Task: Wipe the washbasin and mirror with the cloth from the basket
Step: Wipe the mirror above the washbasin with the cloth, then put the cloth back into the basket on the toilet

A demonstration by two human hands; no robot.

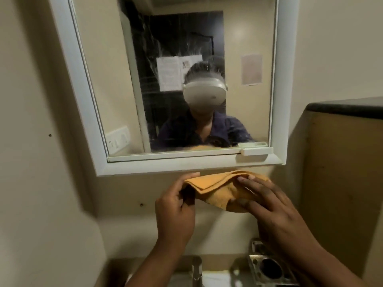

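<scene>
A folded orange cloth (215,188) is held in the air just below the mirror's white frame (186,165). My left hand (176,208) grips the cloth's left end. My right hand (269,206) holds its right end, fingers laid over the top and thumb underneath. The mirror (116,83) fills the upper part of the view; its glass shows streaks and spray marks and reflects a person wearing a headset. Only a sliver of the washbasin (215,279) shows at the bottom edge, behind a steel tap (196,270).
A metal holder (267,266) is fixed to the wall at the bottom right, partly behind my right forearm. A wooden cabinet with a dark top (344,108) stands close on the right. A beige wall closes in on the left.
</scene>
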